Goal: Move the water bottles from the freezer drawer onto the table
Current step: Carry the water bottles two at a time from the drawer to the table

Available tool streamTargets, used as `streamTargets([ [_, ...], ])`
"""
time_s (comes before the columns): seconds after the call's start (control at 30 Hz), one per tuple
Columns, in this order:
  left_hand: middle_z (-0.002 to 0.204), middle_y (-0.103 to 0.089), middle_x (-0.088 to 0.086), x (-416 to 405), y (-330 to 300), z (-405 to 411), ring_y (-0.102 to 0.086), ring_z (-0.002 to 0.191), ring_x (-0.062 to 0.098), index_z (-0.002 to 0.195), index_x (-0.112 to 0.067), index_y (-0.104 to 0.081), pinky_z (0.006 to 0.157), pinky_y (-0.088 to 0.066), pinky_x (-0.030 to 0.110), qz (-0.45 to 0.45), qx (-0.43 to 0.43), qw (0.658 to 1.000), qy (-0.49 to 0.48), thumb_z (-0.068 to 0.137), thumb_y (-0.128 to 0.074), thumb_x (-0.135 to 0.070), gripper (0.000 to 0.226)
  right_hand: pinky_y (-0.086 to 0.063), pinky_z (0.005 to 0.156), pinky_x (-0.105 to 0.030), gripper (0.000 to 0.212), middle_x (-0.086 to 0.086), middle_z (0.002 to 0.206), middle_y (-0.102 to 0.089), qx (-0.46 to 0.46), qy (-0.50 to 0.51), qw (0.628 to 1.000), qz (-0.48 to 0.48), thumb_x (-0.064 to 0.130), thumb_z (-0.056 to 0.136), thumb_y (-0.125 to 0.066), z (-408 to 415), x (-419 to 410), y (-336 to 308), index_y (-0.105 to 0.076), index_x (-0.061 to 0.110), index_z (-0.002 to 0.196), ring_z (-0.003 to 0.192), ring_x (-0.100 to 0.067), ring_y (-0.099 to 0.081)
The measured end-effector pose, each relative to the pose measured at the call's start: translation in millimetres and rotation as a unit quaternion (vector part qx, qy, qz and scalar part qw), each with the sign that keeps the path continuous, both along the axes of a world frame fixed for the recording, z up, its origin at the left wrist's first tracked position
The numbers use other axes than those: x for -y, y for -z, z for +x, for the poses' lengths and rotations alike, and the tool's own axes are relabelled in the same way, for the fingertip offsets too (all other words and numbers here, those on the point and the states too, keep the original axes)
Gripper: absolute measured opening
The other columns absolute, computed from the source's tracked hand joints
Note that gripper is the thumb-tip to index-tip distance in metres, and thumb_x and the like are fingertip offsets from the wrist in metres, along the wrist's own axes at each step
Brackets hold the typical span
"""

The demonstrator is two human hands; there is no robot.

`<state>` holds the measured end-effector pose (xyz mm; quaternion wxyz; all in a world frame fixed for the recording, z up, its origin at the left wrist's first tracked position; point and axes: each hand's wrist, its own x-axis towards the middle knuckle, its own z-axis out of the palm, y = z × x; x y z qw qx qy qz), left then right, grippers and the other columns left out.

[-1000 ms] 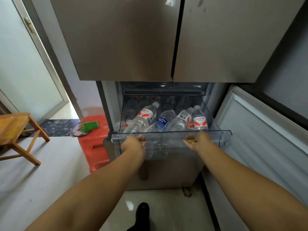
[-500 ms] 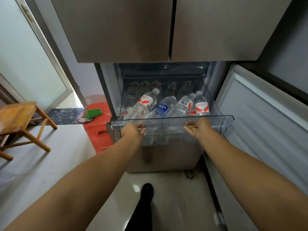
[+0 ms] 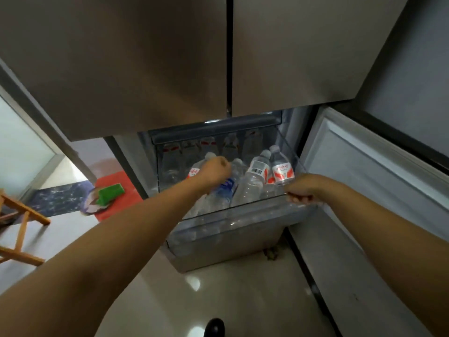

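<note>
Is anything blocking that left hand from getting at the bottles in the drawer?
Nothing visible does. The drawer is pulled out with its top open, and the left hand is already over the bottles. The right hand grips the drawer's front rim.

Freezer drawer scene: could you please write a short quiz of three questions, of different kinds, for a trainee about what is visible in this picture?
1. True or false: the right hand grips the front rim of the clear plastic freezer drawer.
2. Multiple choice: the left hand is
A. resting on the wooden stool
B. inside the drawer, over the lying clear plastic water bottles
C. on the steel upper door
3. Fill in: the clear bottle just under the left hand, the blue-labelled bottle, has a ___ label.

Key: 1 true; 2 B; 3 blue. Whether the left hand already holds a bottle cannot be told.
</note>
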<state>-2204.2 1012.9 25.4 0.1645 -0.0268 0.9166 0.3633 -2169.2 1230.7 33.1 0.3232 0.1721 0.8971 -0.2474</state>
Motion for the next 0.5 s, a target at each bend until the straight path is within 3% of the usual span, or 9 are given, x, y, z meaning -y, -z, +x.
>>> streamTargets([
  [0.07,0.121,-0.056,0.020,22,17,-12,-0.057,0.111,0.036,0.127,-0.007,-0.048,0.091,-0.052,0.044,-0.142,-0.042,0.989,0.023,0.091,-0.051,-0.036,0.046,-0.038,0.055,-0.021,0.022,-0.002,0.070,-0.058,-0.147,0.024,0.989,-0.021,0.029,0.095,-0.050,-20,19,0,-0.056,0.021,0.075,0.060,-0.016,-0.052],
  [0.1,0.133,-0.046,0.018,29,23,-13,-0.048,0.121,0.036,0.136,-0.012,-0.039,0.097,-0.047,0.047,-0.177,-0.040,0.983,0.028,0.089,-0.054,-0.041,0.058,-0.042,0.068,-0.022,0.017,-0.006,0.090,-0.061,-0.196,0.044,0.979,-0.026,0.031,0.096,-0.050,-30,31,2,-0.061,0.019,0.093,0.080,-0.021,-0.059],
  [0.17,0.142,-0.028,0.015,36,33,-13,-0.030,0.133,0.034,0.145,-0.017,-0.024,0.103,-0.039,0.051,-0.217,-0.044,0.974,0.041,0.085,-0.060,-0.049,0.077,-0.045,0.093,-0.030,0.043,-0.014,0.129,-0.057,-0.200,0.055,0.978,-0.024,0.037,0.098,-0.047,-47,54,12,-0.052,0.008,0.130,0.117,-0.030,-0.055],
  [0.2,0.144,-0.025,0.014,37,35,-15,-0.027,0.134,0.034,0.146,-0.017,-0.021,0.103,-0.037,0.051,-0.232,-0.049,0.971,0.041,0.083,-0.063,-0.051,0.083,-0.043,0.102,-0.035,0.058,-0.016,0.140,-0.049,-0.176,0.064,0.982,-0.030,0.042,0.097,-0.048,-56,65,21,-0.041,0.004,0.141,0.126,-0.032,-0.050],
  [0.27,0.145,-0.023,0.013,38,39,-21,-0.025,0.135,0.033,0.146,-0.015,-0.018,0.103,-0.038,0.051,-0.244,-0.057,0.968,0.035,0.080,-0.066,-0.051,0.089,-0.038,0.110,-0.043,0.085,-0.015,0.153,-0.035,-0.139,0.102,0.985,-0.032,0.056,0.090,-0.052,-66,81,41,-0.020,0.006,0.152,0.136,-0.034,-0.041],
  [0.33,0.147,-0.022,0.013,45,48,-28,-0.027,0.136,0.034,0.148,-0.016,-0.013,0.104,-0.039,0.051,-0.230,-0.028,0.972,0.025,0.080,-0.068,-0.047,0.092,-0.034,0.113,-0.045,0.100,-0.018,0.157,-0.024,-0.103,0.135,0.985,-0.016,0.060,0.088,-0.054,-73,93,59,0.003,0.011,0.154,0.139,-0.037,-0.034],
  [0.43,0.147,-0.030,0.019,61,69,-29,-0.041,0.130,0.039,0.150,-0.024,0.002,0.104,-0.041,0.052,-0.121,0.054,0.991,-0.006,0.080,-0.070,-0.042,0.102,-0.025,0.116,-0.051,0.106,-0.019,0.161,-0.002,-0.084,0.192,0.978,-0.009,0.059,0.090,-0.052,-73,101,74,0.026,0.019,0.149,0.145,-0.041,-0.019],
  [0.5,0.143,-0.038,0.020,67,76,-25,-0.049,0.124,0.039,0.150,-0.027,0.003,0.102,-0.044,0.050,-0.097,0.044,0.994,-0.009,0.080,-0.071,-0.042,0.103,-0.025,0.114,-0.055,0.104,-0.020,0.161,-0.005,-0.096,0.200,0.975,-0.011,0.063,0.090,-0.047,-73,102,81,0.031,0.023,0.146,0.144,-0.043,-0.022],
])
